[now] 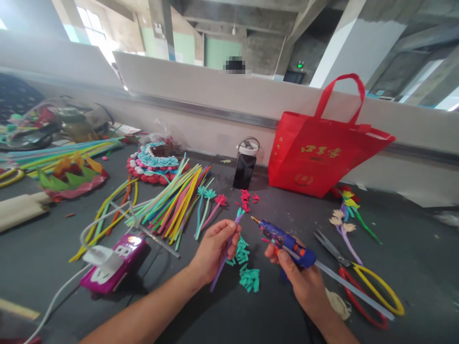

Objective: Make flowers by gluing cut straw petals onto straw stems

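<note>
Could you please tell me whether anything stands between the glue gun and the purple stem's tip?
Nothing visible does: the right hand holds the glue gun with its nozzle across an open gap from the purple stem in the left hand.

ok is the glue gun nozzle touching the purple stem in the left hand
Apart. The head view shows dark table between the glue gun nozzle and the teal-tipped top of the purple stem in the left hand.

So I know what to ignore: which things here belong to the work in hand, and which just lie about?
In the work: glue gun (right hand), purple stem (left hand); likely teal pieces, red pieces.
Lying about, seemingly: red bag, bottle, beige roll.
</note>
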Tool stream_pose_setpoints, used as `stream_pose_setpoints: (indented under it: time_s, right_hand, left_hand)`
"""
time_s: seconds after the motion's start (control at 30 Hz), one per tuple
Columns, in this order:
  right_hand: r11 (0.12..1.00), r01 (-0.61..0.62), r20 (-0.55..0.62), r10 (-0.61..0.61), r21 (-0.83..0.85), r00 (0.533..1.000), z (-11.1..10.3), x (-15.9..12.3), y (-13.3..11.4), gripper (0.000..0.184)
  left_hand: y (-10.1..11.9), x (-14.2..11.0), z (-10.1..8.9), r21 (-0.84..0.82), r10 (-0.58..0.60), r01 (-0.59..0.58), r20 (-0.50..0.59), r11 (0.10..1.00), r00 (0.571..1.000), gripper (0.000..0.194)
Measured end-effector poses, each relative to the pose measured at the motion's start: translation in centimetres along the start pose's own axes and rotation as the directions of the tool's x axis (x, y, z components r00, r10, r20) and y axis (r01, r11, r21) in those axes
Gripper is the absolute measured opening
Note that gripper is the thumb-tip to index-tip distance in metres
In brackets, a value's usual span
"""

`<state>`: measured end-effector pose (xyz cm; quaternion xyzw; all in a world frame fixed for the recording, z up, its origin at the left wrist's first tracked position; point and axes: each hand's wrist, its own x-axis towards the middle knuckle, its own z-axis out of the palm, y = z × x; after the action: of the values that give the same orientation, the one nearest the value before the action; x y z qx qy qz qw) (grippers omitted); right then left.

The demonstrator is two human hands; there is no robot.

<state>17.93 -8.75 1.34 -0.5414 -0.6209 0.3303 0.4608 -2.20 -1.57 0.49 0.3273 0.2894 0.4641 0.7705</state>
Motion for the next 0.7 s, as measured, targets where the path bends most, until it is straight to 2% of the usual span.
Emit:
stream_pose_setpoints:
  time_s: [0.13, 0.3, 0.7]
  right_hand:
    - [0.994, 0.073, 0.009, -0.073, -0.086, 0.997, 0.21, -0.34, -0.31, 0.017]
    - [0.988, 0.095, 0.011, -0.094, -0.125, 0.995, 0.32, -0.31, -0.51, 0.015]
    - [0.990, 0.063, 0.060, -0.055, -0.129, 0.997, 0.28, -0.75, -0.24, 0.014]
  left_hand:
    - [0.10, -0.11, 0.15, 0.006, -0.020, 0.020, -0.003, 1.000, 1.000, 0.022]
    - [0.00, -0.22, 0.34, 0.013, -0.053, 0.052, 0.016, 0.999, 0.998, 0.023]
    - [-0.28, -0.37, 0.37, 0.051, -0.060, 0.058, 0.037, 0.997, 0.998, 0.023]
